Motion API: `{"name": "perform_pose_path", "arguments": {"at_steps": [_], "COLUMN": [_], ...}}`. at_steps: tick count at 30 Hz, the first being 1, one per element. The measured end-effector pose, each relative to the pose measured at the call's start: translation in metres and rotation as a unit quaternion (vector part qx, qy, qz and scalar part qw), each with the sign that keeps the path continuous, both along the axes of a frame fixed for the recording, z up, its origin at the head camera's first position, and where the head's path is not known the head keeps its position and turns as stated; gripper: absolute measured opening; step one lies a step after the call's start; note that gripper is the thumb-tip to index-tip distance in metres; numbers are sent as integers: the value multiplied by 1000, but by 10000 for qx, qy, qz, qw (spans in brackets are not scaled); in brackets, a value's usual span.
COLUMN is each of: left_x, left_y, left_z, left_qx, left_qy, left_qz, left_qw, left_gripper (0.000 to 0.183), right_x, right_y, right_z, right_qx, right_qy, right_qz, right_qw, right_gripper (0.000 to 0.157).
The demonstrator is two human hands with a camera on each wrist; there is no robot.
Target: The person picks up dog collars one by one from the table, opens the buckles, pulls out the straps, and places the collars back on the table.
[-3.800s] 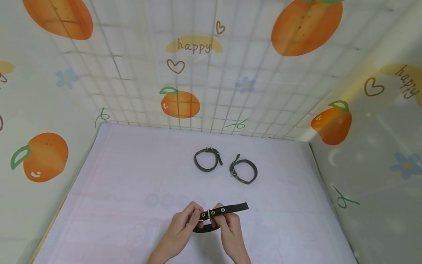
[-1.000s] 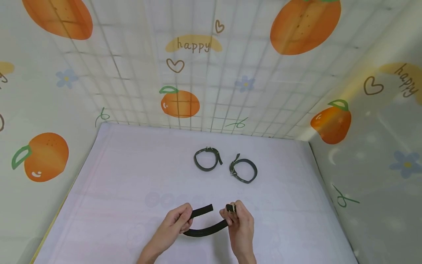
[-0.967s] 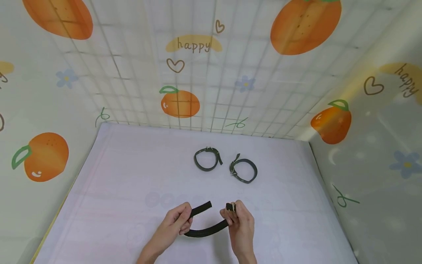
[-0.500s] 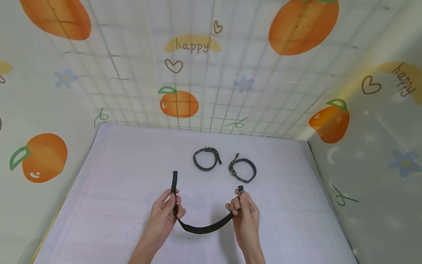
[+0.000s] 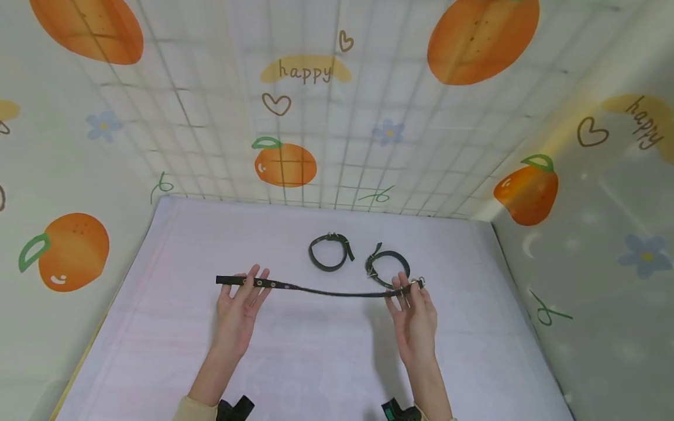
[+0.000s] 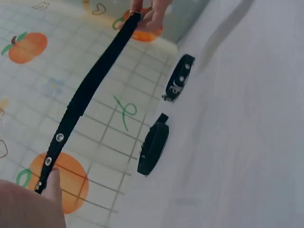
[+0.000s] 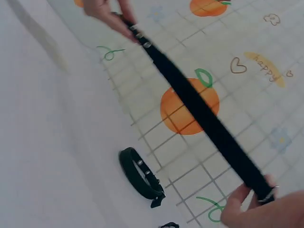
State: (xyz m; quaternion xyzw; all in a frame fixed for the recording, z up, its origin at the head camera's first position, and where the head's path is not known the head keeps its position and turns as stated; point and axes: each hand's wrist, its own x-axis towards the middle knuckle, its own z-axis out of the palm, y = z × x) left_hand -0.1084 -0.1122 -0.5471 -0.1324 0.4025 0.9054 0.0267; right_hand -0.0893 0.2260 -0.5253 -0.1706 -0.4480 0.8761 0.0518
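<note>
A black pet collar (image 5: 337,294) with metal eyelets is stretched nearly straight across both hands, above the table. My left hand (image 5: 237,321) pinches it near the eyelet end, whose tip sticks out to the left. My right hand (image 5: 416,324) pinches the other end, by the metal buckle (image 5: 421,282). In the left wrist view the wide middle of the collar (image 6: 95,76) runs up to the right hand. The right wrist view shows the collar (image 7: 204,114) unfastened, its padded band flat.
Two fastened black collars, one at left (image 5: 329,269) and one at right (image 5: 391,254), lie as rings on the white table (image 5: 184,245) beyond my hands. Printed curtains (image 5: 295,123) with oranges and a grid stand around the table's back and sides.
Earlier the collar was threaded through its buckle; then its ends came apart. My hands have moved apart and forward, pulling it from a drooping curve to nearly straight. The two rings stay put.
</note>
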Motion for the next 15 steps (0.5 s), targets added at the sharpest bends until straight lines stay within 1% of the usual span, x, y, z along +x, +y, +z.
{"name": "perform_pose_path", "arguments": {"at_steps": [2,3,5,7,8,10,11,13,14,15], "left_x": [-8,-11,-21,-33,-40,-55,-64,-80,-88,-96], "left_y": [-3,-4,-5,-6,-7,-8,-9,-10,-11,-12], "left_z": [-2,-3,-5,-7,-8,-11,-13,-16,-17,-19], "left_qx": [4,45,183,239,235,191,116,-87,-227,-354], "left_qy": [-60,-112,-212,-312,-334,-385,-423,-484,-529,-579], "left_qz": [103,142,217,236,229,165,126,51,11,-23], "left_qw": [9999,9998,9994,9989,9989,9989,9990,9988,9983,9977], "left_gripper": [16,18,22,28,31,37,41,48,51,54], "right_x": [-8,-12,-22,-35,-41,-56,-63,-77,-83,-90], "right_y": [8,12,18,25,27,33,36,40,42,44], "right_z": [0,0,-1,-4,-6,-10,-12,-15,-17,-18], "right_qx": [-365,-543,-854,-953,-910,-642,-406,81,342,626], "right_qy": [-261,-407,-695,-928,-1001,-1071,-1077,-1079,-1084,-1094], "right_qz": [175,328,702,1019,1099,1134,1095,937,860,803], "right_qw": [9988,9972,9914,9859,9847,9857,9873,9897,9898,9888], "right_gripper": [20,21,30,41,43,44,39,24,17,14]}}
